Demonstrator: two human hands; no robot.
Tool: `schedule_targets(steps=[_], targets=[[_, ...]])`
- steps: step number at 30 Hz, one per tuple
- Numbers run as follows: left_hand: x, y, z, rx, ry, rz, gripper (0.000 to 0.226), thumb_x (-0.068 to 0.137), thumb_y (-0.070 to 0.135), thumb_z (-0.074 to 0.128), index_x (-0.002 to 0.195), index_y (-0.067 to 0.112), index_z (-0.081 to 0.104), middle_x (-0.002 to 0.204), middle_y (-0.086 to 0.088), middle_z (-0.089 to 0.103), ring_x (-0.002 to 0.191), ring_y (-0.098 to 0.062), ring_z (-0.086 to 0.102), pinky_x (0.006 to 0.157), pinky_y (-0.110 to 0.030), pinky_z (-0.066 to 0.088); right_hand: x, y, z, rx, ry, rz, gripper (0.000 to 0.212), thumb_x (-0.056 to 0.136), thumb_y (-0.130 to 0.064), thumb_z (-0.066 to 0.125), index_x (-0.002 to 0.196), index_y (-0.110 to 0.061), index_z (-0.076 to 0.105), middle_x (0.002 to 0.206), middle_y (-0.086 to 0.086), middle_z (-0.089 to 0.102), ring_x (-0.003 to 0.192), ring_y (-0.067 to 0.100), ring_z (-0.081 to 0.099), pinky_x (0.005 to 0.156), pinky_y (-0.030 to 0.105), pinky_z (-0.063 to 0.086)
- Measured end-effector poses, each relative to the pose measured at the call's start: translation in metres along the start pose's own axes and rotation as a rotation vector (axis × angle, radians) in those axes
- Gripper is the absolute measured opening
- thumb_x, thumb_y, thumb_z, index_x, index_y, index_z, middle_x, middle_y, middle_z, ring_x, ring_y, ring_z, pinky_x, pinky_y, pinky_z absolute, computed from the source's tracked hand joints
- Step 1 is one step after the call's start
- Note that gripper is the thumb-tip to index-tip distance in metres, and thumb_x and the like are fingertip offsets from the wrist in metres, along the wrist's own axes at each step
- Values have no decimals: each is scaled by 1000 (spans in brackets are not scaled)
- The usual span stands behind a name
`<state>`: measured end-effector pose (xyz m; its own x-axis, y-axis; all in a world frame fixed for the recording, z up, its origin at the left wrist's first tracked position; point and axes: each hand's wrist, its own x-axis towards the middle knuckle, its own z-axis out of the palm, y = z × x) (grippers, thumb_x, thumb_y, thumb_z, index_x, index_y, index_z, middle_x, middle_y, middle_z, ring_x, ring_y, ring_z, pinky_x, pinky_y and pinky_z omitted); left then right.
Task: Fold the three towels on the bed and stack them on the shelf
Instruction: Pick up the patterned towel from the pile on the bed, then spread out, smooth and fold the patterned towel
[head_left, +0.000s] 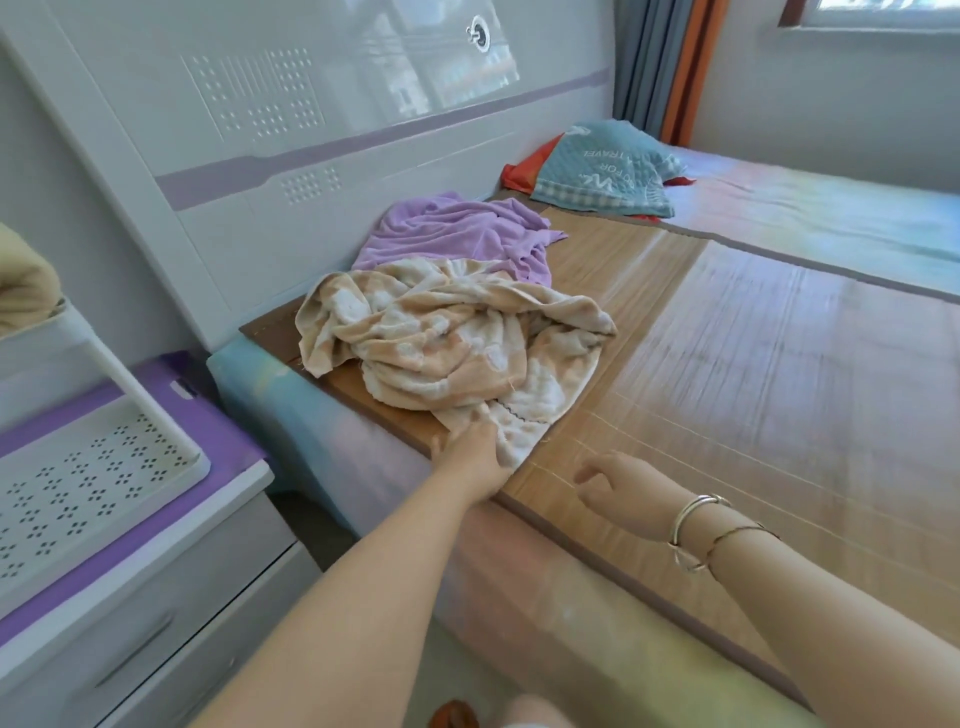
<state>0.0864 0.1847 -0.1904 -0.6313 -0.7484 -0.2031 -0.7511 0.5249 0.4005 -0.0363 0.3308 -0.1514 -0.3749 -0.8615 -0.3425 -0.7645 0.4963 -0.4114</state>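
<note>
A crumpled beige and white towel (452, 338) lies on the bed's bamboo mat (727, 338) near the headboard. Behind it, a crumpled purple towel (457, 234) touches the headboard. My left hand (475, 449) grips the near corner of the beige towel at the mat's edge. My right hand (623, 486) hovers just above the mat to the right of that corner, fingers loosely curled, holding nothing. A white perforated shelf tray (93, 478) stands at the left on the nightstand. On an upper tier at the far left edge sits a beige cloth (23, 283), partly cut off.
A blue pillow (608, 171) over red fabric lies at the far head of the bed. A purple-topped nightstand (156, 597) with drawers stands beside the bed. Curtains (665, 67) hang in the far corner by the window.
</note>
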Motion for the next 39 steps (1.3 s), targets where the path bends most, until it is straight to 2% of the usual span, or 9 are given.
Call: schedule_targets(steps=[5,10,12,15,20,27,30,34,39], targets=[[4,-11,15,143,155,100,5,92,23,57,91,26,62,115,4,58,122,-19,44,117,-40,13,11,-10,9,73,-27,44,32,97,-26,44,123,-13,58,128,3,56,119,20,52,94,28,42],[8,-9,15,163,168,134,14,92,19,55,80,26,53,108,4,58,115,-17,48,116,-39,16,19,-14,7,282,16,73,31,96,-24,45,122,-17,60,124,0,59,111,15,56,89,25,43],[6,-4,12,-102,146,93,15,91,21,58,77,24,53,96,5,61,104,-17,56,108,-37,30,15,-13,5,427,29,89,30,96,-23,45,123,-19,57,119,0,60,103,14,59,89,30,49],[-9,26,0,-516,86,118,14,88,23,66,76,20,58,79,10,59,86,-11,58,73,-21,41,1,-5,-1,750,63,188,31,99,-26,42,128,-22,48,120,12,59,107,25,63,95,42,51],[-53,101,-5,-730,-52,275,13,87,27,67,87,14,67,81,8,64,77,-3,59,70,-15,43,-35,22,-17,1363,-2,263,47,97,-51,37,121,-16,57,109,15,68,100,28,65,79,42,56],[-112,183,12,-767,-110,444,6,85,15,70,82,17,65,85,7,64,80,-3,60,73,-12,48,-96,93,-52,1569,376,262,41,83,15,43,121,2,51,114,29,59,98,39,62,65,43,57],[-126,198,16,-630,-25,477,18,84,22,70,100,19,63,104,8,63,97,-4,60,84,-17,44,-132,125,-69,1544,509,225,27,83,18,48,104,3,54,105,26,63,87,35,63,51,31,57],[-141,216,29,-331,-44,386,64,81,30,70,137,27,40,139,7,40,128,-12,38,103,-28,35,-190,200,-99,1710,792,297,35,88,20,26,84,-6,49,81,16,52,67,26,52,39,24,48],[-151,250,57,-431,-197,240,70,83,32,69,142,20,33,143,3,38,129,-15,39,95,-26,34,-261,282,-125,1660,1134,294,33,91,13,34,89,-15,52,86,10,53,66,17,56,44,21,50]])
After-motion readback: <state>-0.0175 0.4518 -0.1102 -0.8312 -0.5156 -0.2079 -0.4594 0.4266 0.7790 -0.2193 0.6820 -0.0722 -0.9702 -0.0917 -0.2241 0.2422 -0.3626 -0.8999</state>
